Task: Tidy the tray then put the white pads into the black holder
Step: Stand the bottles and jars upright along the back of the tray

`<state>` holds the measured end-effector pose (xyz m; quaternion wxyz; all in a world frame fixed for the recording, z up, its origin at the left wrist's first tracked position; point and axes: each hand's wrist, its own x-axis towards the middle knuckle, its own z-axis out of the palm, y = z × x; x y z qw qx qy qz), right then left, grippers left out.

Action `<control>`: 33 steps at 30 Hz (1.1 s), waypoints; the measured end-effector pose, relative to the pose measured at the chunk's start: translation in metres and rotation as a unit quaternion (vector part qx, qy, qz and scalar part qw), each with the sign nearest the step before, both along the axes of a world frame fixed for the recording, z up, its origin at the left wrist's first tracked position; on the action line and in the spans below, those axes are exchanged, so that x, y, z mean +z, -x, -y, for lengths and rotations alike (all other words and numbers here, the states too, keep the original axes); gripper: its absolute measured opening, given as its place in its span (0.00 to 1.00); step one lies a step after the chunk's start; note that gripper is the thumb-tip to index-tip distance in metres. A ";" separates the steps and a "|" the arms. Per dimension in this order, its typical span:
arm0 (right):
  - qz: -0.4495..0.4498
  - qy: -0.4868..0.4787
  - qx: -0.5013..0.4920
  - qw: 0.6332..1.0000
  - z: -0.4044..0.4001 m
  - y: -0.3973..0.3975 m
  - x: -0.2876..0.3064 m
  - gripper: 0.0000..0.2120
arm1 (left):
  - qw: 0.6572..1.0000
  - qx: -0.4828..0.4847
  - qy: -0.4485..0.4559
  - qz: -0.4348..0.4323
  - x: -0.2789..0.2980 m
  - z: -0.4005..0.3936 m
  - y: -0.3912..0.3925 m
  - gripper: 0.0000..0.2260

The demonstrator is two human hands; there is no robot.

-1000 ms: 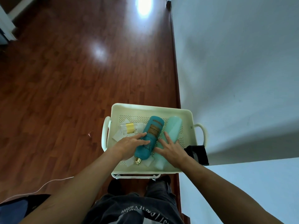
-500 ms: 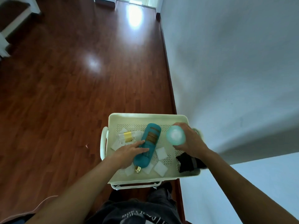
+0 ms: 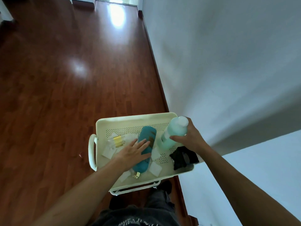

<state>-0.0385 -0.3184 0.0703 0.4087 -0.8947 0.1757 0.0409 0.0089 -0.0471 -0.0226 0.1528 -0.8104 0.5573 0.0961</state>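
A cream perforated tray (image 3: 130, 119) holds the clutter. My right hand (image 3: 189, 139) grips a pale mint bottle (image 3: 173, 133) and holds it tilted at the tray's far right corner. My left hand (image 3: 132, 150) lies flat, fingers spread, on a teal bottle (image 3: 146, 144) that lies on its side with a gold cap (image 3: 136, 175) toward me. Several white pads (image 3: 155, 168) lie scattered on the tray floor around the teal bottle. The black holder (image 3: 182, 158) sits in the tray's near right corner, below my right wrist.
A small clear bottle with a yellow band (image 3: 118, 141) lies on its side at the tray's left. The tray has a handle (image 3: 92, 154) on its left side. A white wall (image 3: 228, 70) runs close along the right; red-brown wood floor (image 3: 57, 95) spreads to the left.
My right hand has lifted the mint bottle from lying flat and carried it to the tray's far right corner. White pads under it came into view. My left hand stayed on the teal bottle.
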 end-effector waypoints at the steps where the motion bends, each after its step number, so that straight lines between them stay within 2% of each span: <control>1: 0.005 0.004 0.004 1.000 -0.001 0.000 0.001 0.40 | 1.000 -0.015 -0.006 0.007 0.000 0.004 0.001 0.40; 9: 0.034 0.043 -0.009 0.998 0.006 0.000 0.001 0.39 | 0.988 -0.126 -0.083 0.043 -0.010 0.026 -0.003 0.46; 12: 0.030 0.051 -0.023 0.998 0.008 0.000 0.001 0.40 | 0.984 -0.152 -0.081 0.031 -0.012 0.025 -0.007 0.43; 16: 0.024 0.052 -0.030 0.998 0.007 0.002 0.001 0.40 | 0.989 -0.141 -0.038 0.009 -0.010 0.017 -0.015 0.40; 20: 0.026 0.052 -0.035 0.998 0.004 0.001 0.001 0.40 | 0.993 -0.117 0.029 -0.005 -0.003 0.012 -0.026 0.33; 23: 0.025 0.053 -0.036 0.998 0.003 0.001 0.001 0.40 | 0.991 -0.125 0.049 -0.014 0.000 0.019 -0.027 0.35; 33: 0.030 0.050 -0.040 0.997 0.001 0.004 0.001 0.39 | 0.994 -0.100 -0.039 -0.009 -0.021 0.045 0.004 0.36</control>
